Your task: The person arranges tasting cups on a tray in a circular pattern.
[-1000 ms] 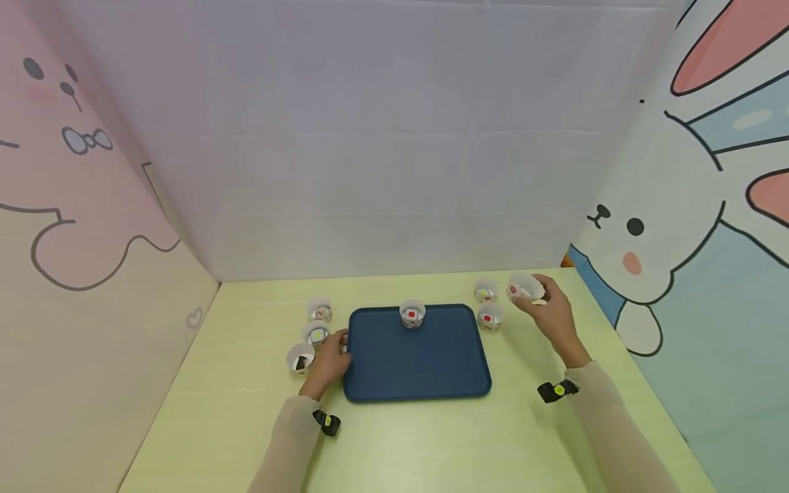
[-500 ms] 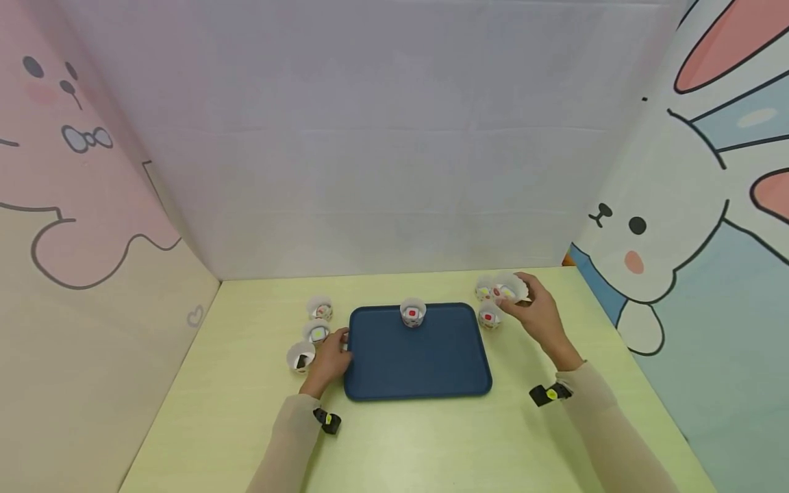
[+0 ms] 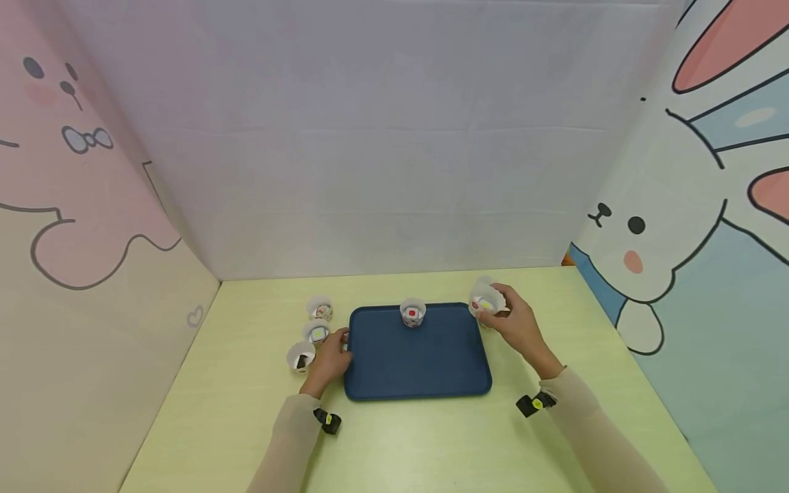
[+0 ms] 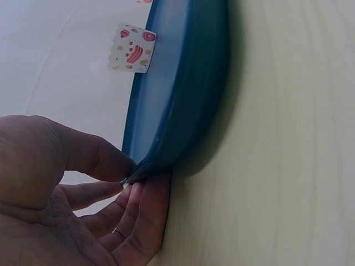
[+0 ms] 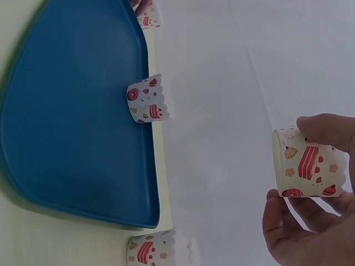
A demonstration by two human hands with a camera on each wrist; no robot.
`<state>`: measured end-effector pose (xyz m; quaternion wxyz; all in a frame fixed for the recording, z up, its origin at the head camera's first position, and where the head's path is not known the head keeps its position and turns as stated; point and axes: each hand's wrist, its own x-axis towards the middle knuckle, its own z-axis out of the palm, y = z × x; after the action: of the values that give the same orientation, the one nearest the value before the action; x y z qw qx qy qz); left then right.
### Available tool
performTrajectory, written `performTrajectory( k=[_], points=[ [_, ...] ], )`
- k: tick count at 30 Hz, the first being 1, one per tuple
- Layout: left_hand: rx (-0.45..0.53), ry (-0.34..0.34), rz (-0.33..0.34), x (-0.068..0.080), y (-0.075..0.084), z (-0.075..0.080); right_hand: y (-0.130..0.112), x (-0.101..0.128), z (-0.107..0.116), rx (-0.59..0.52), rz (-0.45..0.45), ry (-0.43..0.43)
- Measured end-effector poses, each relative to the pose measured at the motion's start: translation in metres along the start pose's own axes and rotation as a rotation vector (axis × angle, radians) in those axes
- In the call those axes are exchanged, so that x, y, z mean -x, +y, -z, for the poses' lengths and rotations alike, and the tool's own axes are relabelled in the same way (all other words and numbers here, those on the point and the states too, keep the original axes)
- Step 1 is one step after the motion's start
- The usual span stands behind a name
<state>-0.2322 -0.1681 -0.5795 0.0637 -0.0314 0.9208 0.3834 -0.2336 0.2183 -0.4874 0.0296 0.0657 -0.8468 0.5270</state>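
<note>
Pale yellow-green tabletop (image 3: 431, 445), boxed in by cartoon bunny panels (image 3: 690, 226) on both sides and a plain whitish backdrop at 12 o'clock. Now the main bit: a paper cup (image 3: 487, 302) (image 5: 308, 164) printed with cake slices is pinched by the right hand (image 3: 516, 327) (image 5: 310, 221), thumb on one side and fingers curled round the other, as seen in the right wrist view. It's held just off the tray's (image 3: 419, 356) (image 5: 72, 122) far right corner, roughly 1 o'clock from the tray's middle; a yellow patch is seen inside it from the head view. Whether it's lifted clear of the table can't be told for sure.

Another cup (image 5: 150, 247) is seen standing on the table just beside that corner of the tray, in the right wrist view.

One cup with a red dot (image 3: 412, 313) (image 5: 147, 100) is already set on the tray at its 12 o'clock edge, upright.

The tray's left edge is gripped by the left hand (image 3: 328, 356) (image 4: 83, 205), about 9 o'clock, with the thumb over the rim and the fingers tucked under it.

Three more cups are lined up just left of that hand: one with a dark inside (image 3: 301, 358) at 8 o'clock, one with a yellow inside (image 3: 317, 333), and one further back (image 3: 320, 309) at 10 o'clock.

Beige sleeves (image 3: 290, 445) and black wrist gadgets (image 3: 327, 420) are worn on both arms.
</note>
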Motion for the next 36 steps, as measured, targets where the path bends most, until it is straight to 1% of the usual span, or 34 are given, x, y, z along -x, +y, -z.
performTrajectory(
  k=[7,13,21,26,30,36],
  points=[
    [0.002,0.002,-0.002,-0.001,0.000,0.000,0.006,0.000,-0.021,0.015,-0.009,-0.011],
    [0.003,-0.002,-0.003,-0.001,0.000,-0.001,0.015,-0.003,-0.036,0.048,0.016,-0.003],
    [0.010,-0.004,-0.001,-0.001,-0.001,-0.001,0.023,-0.007,-0.054,0.080,0.018,-0.046],
    [0.011,-0.002,-0.009,-0.001,-0.001,-0.001,0.027,-0.010,-0.063,0.107,0.012,-0.066],
    [0.011,-0.002,-0.006,-0.001,-0.002,-0.001,0.031,-0.014,-0.069,0.139,-0.010,-0.078],
    [0.015,-0.007,-0.004,-0.002,-0.002,-0.001,0.035,-0.018,-0.075,0.192,0.001,-0.093]
  ],
)
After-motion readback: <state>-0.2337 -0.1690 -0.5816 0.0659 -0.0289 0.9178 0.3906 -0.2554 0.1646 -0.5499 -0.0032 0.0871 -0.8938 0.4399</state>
